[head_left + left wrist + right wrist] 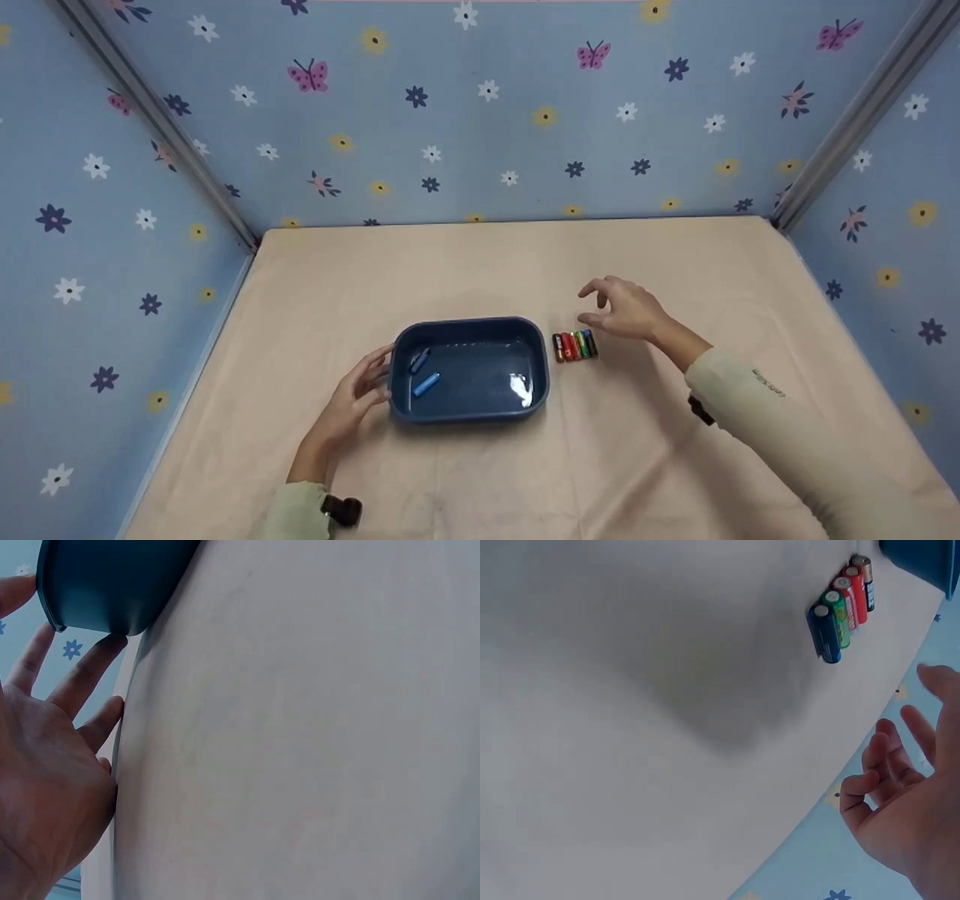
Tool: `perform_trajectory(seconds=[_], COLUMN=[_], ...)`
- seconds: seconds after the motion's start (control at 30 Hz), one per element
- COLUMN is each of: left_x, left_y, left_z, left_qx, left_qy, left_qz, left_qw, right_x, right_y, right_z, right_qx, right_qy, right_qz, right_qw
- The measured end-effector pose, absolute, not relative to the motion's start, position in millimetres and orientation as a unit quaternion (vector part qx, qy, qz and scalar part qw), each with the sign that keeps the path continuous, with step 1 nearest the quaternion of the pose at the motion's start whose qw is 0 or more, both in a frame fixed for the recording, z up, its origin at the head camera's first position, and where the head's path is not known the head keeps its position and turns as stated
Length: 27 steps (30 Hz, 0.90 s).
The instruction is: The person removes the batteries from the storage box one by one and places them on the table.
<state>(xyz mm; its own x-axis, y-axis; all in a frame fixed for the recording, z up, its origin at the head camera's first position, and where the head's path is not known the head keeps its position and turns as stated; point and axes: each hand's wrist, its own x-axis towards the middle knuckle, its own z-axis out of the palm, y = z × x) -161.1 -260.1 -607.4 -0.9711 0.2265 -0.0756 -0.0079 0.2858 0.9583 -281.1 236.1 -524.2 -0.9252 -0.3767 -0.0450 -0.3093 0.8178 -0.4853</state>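
A dark blue rectangular bin point(469, 416) sits on the table, with a dark battery point(420, 361) and a light blue battery point(427, 385) lying apart in its left part. My left hand point(351, 397) rests its fairly straight fingers and thumb against the bin's left side; in the left wrist view the fingertips point(112, 643) meet its outer wall. Just right of the bin, several batteries point(575, 346) stand side by side in a row, copper-topped, red, green and dark blue. Above and right of that row hovers my right hand point(628, 310), thumb and fingers apart, holding nothing.
The table point(480, 480) wears a wrinkled beige cloth. Blue flowered panels point(495, 112) enclose its back and both sides, with grey metal posts point(150, 112) at the corners. Both wrists carry a small black device point(343, 511) over pale green sleeves.
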Motion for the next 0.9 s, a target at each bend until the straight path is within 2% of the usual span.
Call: perform_trajectory(seconds=[0.33, 0.9], left_x=[-161, -161], left_y=[-260, -259], left_z=[-608, -608], left_qx=[0.072, 0.071], left_qy=[0.791, 0.791], left_qz=[0.600, 0.600], left_qw=[0.094, 0.098], right_x=[-298, -305], right_y=[212, 164], right_z=[-522, -508], right_qx=[-0.232, -0.285], right_qy=[0.951, 0.928], right_qz=[-0.187, -0.210], right_qw=[0.086, 0.117])
